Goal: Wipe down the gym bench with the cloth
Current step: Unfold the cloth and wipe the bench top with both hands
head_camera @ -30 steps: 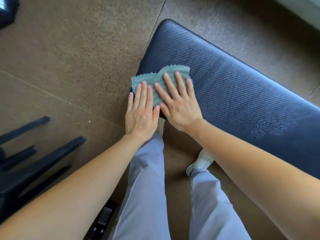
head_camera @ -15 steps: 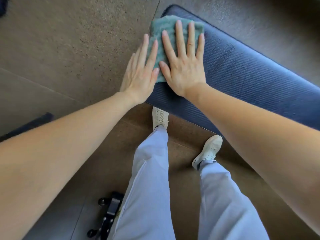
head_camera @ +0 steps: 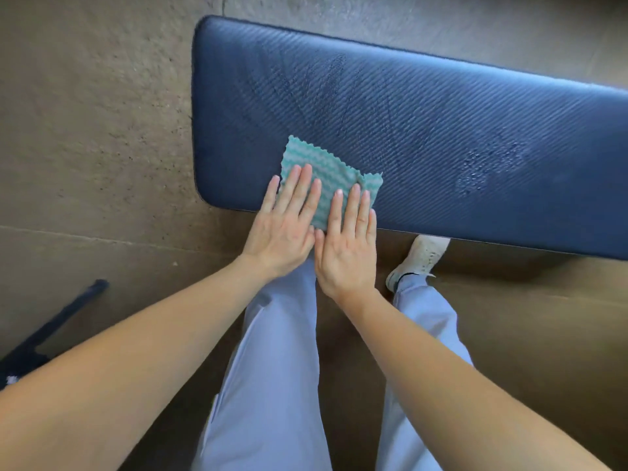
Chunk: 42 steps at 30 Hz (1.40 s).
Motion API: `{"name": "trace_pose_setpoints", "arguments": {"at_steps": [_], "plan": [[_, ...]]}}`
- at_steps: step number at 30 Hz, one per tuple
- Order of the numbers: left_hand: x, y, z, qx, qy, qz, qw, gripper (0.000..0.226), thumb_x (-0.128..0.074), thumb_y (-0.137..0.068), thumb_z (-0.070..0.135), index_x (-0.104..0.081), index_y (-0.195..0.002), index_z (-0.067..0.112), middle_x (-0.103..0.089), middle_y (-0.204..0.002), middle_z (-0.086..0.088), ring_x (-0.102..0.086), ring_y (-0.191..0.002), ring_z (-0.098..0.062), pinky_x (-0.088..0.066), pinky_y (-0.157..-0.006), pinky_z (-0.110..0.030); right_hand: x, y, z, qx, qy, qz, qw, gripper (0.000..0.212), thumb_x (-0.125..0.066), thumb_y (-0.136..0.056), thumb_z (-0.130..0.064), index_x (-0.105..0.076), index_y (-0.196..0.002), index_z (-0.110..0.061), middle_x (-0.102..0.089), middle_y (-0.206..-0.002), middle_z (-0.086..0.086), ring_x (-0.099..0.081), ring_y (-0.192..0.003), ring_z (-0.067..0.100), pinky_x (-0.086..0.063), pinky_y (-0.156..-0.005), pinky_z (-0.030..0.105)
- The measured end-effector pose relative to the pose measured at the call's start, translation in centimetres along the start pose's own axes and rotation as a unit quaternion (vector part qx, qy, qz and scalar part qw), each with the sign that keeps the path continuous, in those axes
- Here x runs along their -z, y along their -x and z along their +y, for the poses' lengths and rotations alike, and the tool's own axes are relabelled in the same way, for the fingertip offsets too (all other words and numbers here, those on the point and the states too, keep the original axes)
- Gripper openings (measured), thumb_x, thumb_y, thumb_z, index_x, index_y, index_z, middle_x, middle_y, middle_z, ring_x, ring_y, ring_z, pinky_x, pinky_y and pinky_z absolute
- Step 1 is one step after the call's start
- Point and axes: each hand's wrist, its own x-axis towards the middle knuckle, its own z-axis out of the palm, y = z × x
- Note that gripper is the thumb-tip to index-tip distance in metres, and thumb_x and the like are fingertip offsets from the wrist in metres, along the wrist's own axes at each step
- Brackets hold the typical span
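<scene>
On bench (head_camera: 424, 107), left hand (head_camera: 283, 229), right hand (head_camera: 345, 248) flat, fingers straight, atop cloth (head_camera: 326, 171).

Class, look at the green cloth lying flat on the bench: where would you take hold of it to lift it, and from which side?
Pinch the cloth at its far right corner, coming from above on the bench's far side. That corner lies bare, while the left hand and right hand press flat on its near part.

bench (head_camera: 424, 130): right end cut off by the frame edge
cloth (head_camera: 326, 171): near part hidden under both hands
left shoe: hidden behind the leg
</scene>
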Motion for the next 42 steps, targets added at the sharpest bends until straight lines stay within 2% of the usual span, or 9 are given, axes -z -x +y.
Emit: {"name": "trace_pose_setpoints", "arguments": {"at_steps": [4, 7, 15, 19, 25, 29, 32, 37, 42], "plan": [[1.5, -4.6, 1.7, -0.048, -0.019, 0.021, 0.998, 0.067, -0.023, -0.108, 0.039, -0.011, -0.163, 0.004, -0.006, -0.170, -0.023, -0.004, -0.159, -0.035, -0.007, -0.128, -0.054, 1.6, -2.9, 4.1, -0.056, 0.000, 0.033, 0.998, 0.071, -0.030, -0.106, -0.041, -0.013, -0.161, -0.001, -0.005, -0.167, 0.028, -0.003, -0.156, 0.042, -0.007, -0.128, 0.052], [3.3, -10.1, 4.0, -0.077, -0.041, 0.043, 0.995, 0.066, -0.021, -0.109, 0.040, -0.008, -0.163, 0.005, -0.005, -0.170, -0.023, -0.004, -0.159, -0.035, -0.007, -0.128, -0.055, 4.2, -6.3, 8.9, -0.065, 0.022, 0.059, 0.996, 0.071, -0.024, -0.107, -0.044, -0.008, -0.162, -0.002, -0.002, -0.168, 0.027, -0.001, -0.157, 0.041, -0.005, -0.128, 0.051], [7.2, -22.2, 9.7, -0.075, -0.069, 0.073, 0.992, 0.069, -0.016, -0.107, 0.047, -0.008, -0.164, 0.009, -0.004, -0.171, -0.020, -0.004, -0.160, -0.033, -0.007, -0.124, -0.066, 10.3, -12.5, 20.1, -0.069, 0.059, 0.108, 0.990, 0.074, -0.012, -0.106, -0.055, -0.001, -0.163, -0.009, 0.001, -0.170, 0.020, 0.001, -0.158, 0.036, -0.001, -0.128, 0.050], [6.0, -20.9, 11.7, -0.059, -0.070, 0.083, 0.992, 0.069, -0.018, -0.107, 0.046, -0.008, -0.163, 0.006, -0.007, -0.170, -0.022, -0.007, -0.159, -0.037, -0.008, -0.125, -0.064, 9.6, -10.7, 21.3, -0.057, 0.055, 0.107, 0.991, 0.072, -0.012, -0.106, -0.055, -0.001, -0.163, -0.013, 0.001, -0.171, 0.017, 0.001, -0.158, 0.034, -0.004, -0.127, 0.055], [2.4, -14.2, 14.9, -0.110, -0.064, 0.031, 0.991, 0.072, -0.026, -0.108, 0.046, -0.006, -0.164, 0.005, -0.001, -0.170, -0.024, -0.001, -0.159, -0.039, -0.008, -0.124, -0.064, 4.8, -2.4, 21.6, -0.073, 0.029, 0.085, 0.993, 0.075, -0.023, -0.107, -0.056, 0.000, -0.163, -0.011, 0.002, -0.170, 0.021, 0.002, -0.157, 0.038, -0.007, -0.128, 0.054], [0.6, -9.7, 17.2, -0.142, -0.046, -0.016, 0.989, 0.076, -0.039, -0.104, 0.041, -0.009, -0.163, 0.004, 0.000, -0.170, -0.024, 0.002, -0.158, -0.040, -0.005, -0.125, -0.062, 1.9, 3.4, 20.7, -0.126, -0.007, 0.053, 0.991, 0.078, -0.032, -0.105, -0.051, 0.001, -0.163, -0.011, 0.005, -0.170, 0.021, 0.005, -0.157, 0.038, -0.008, -0.127, 0.054], [0.0, -7.6, 18.1, -0.166, -0.066, -0.038, 0.983, 0.074, -0.037, -0.105, 0.039, -0.008, -0.163, 0.003, 0.002, -0.170, -0.023, 0.005, -0.159, -0.038, -0.001, -0.127, -0.057, 0.8, 5.6, 19.5, -0.179, -0.054, 0.047, 0.981, 0.076, -0.031, -0.103, -0.046, -0.001, -0.163, -0.011, 0.006, -0.170, 0.018, 0.006, -0.158, 0.036, -0.008, -0.128, 0.053], [0.1, -9.8, 18.5, -0.170, -0.079, -0.008, 0.982, 0.064, -0.032, -0.108, 0.032, -0.018, -0.162, 0.002, -0.010, -0.169, -0.023, -0.007, -0.159, -0.035, -0.010, -0.128, -0.055, 1.1, 3.2, 19.4, -0.161, -0.131, 0.073, 0.975, 0.071, -0.033, -0.105, -0.036, -0.005, -0.161, -0.003, 0.003, -0.171, 0.015, 0.008, -0.158, 0.030, 0.001, -0.129, 0.046], [2.2, -15.5, 18.4, -0.186, -0.101, 0.007, 0.977, 0.064, -0.024, -0.110, 0.038, -0.011, -0.164, 0.006, -0.005, -0.170, -0.022, -0.002, -0.159, -0.034, -0.011, -0.128, -0.053, 3.4, -1.0, 22.2, -0.170, -0.130, 0.109, 0.971, 0.070, -0.029, -0.107, -0.040, -0.003, -0.162, -0.004, 0.003, -0.171, 0.015, 0.007, -0.158, 0.030, 0.003, -0.129, 0.044]]}}
